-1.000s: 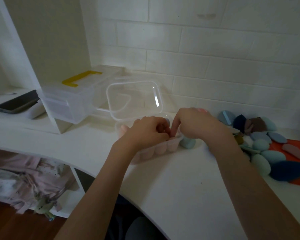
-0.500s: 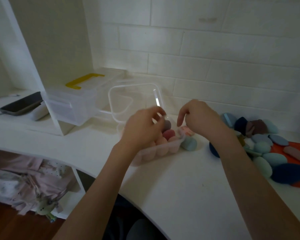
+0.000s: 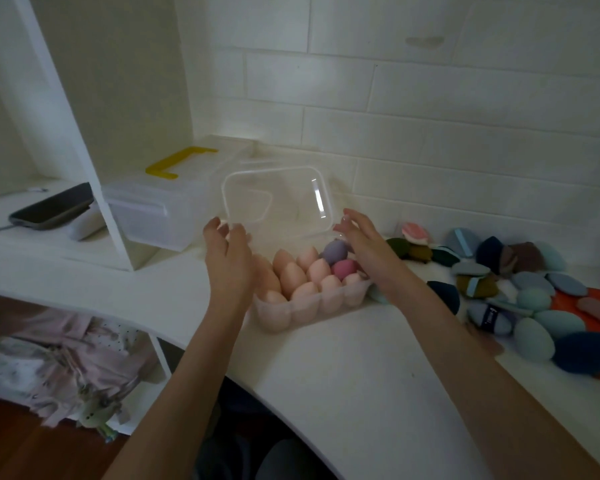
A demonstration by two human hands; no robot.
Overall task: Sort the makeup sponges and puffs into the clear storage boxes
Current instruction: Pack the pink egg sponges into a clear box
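Sitting on the white desk (image 3: 343,375) is my landmark, the clear sponge box (image 3: 309,303), packed with peach egg sponges (image 3: 293,275) plus a lilac sponge (image 3: 335,252) and a pink sponge (image 3: 343,268). Its clear lid (image 3: 278,199) stands raised behind it. My left hand (image 3: 227,258) and right hand (image 3: 361,242) flank the box, fingers relaxed at the lid's lower corners; I cannot tell whether they touch it. Right of the box lies a heap of puffs (image 3: 520,289). Left of it stands a yellow-handled bin (image 3: 163,209).

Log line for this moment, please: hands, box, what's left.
left hand: open, at lid | right hand: open, at lid | clear box: egg sponges inside, lid up | puffs: unsorted, right
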